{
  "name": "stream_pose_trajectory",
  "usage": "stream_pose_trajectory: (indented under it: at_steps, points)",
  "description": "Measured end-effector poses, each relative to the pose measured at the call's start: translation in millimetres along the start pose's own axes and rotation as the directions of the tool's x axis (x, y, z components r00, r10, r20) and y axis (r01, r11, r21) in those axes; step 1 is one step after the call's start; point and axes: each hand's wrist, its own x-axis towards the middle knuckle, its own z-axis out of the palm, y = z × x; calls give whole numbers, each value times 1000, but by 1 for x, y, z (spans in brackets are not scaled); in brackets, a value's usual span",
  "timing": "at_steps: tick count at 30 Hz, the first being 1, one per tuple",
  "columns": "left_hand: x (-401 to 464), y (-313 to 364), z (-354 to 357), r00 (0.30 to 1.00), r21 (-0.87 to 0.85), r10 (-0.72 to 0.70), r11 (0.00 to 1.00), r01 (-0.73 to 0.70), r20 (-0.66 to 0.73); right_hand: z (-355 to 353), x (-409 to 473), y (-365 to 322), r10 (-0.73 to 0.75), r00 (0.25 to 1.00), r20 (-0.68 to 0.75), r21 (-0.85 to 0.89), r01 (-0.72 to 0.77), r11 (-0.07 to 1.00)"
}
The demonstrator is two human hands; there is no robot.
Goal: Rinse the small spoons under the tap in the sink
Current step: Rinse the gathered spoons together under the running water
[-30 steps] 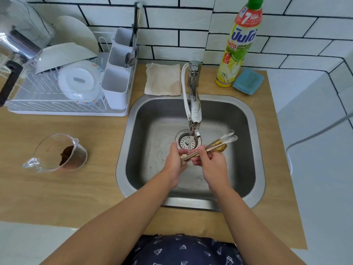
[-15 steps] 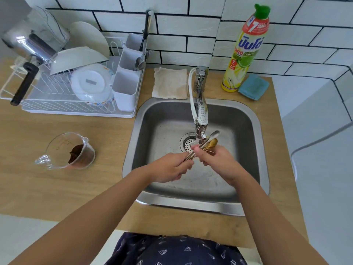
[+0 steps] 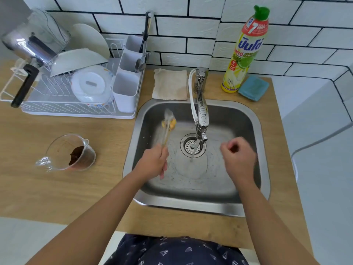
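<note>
Over the steel sink point(image 3: 254, 119), the left hand point(image 3: 152, 163) grips a bundle of small spoons point(image 3: 168, 127) by the handles, bowls pointing away toward the sink's back-left corner, well left of the tap point(image 3: 201, 111). The spoons are smeared with motion blur (a flash of gold and silver, but how many there are cannot be told), and the handle ends are hidden inside the fist. A thin stream of water point(image 3: 193, 152) runs from the spout down onto the drain point(image 3: 192, 146), and the spoons are not under it. The right hand point(image 3: 238, 159) hangs over the right side of the basin, fingers curled in loosely and holding nothing, its edges also blurred. On the wooden bench point(image 3: 57, 188) to the left sits a clear measuring cup point(image 3: 70, 153) with a dark brown clump inside; what the clump is cannot be made out. Behind it, a white dish rack point(image 3: 76, 109) carries a bowl, a plate and a round lid, with a metal pot cut off at the picture's edge. A folded beige cloth point(image 3: 170, 84) lies behind the sink, beside the tap's base. To the right stand a dish soap bottle point(image 3: 246, 50) and a blue sponge point(image 3: 253, 88) just beside it.
</note>
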Motion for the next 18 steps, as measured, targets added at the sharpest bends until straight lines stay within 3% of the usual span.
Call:
stream_pose_trajectory:
  at_steps: [1,2,3,5,7,9,10,11,12,13,14,16,18]
  points:
    - [4,2,1,979,64,-160,986,153,122,8,-3,5,125,970,209,-114,-103,988]
    - [6,3,2,939,138,-285,955,262,194,13,-6,12,252,894,371,-215,-181,960]
    - [7,4,4,925,196,-323,938,285,199,16,-7,16,314,847,429,-254,-220,942]
    - [9,5,11,983,200,-170,968,153,73,17,0,9,250,914,320,-163,-207,965]
    - [3,9,17,999,153,20,988,-13,-48,13,4,3,89,991,100,-86,-80,993]
    - [5,13,16,998,182,18,983,-7,-63,11,5,1,18,1000,-10,-138,-19,990]
    - [8,14,14,997,230,-79,970,77,2,11,7,4,11,999,51,-191,-1,982]
    - [8,14,10,973,282,-217,941,188,78,14,6,8,70,972,224,-300,0,954]
    - [9,13,8,952,327,-291,913,245,99,16,4,11,182,901,394,-384,-19,923]
    - [6,15,7,951,397,-299,885,243,84,16,3,15,241,848,472,-436,-13,900]
    - [4,15,8,967,405,-252,889,211,48,17,3,17,238,861,450,-421,-30,907]
    - [7,11,14,992,259,-128,958,127,-12,13,3,10,109,963,246,-228,-52,972]
    - [9,12,13,992,232,-112,965,121,-52,10,2,12,32,997,77,-117,-23,993]
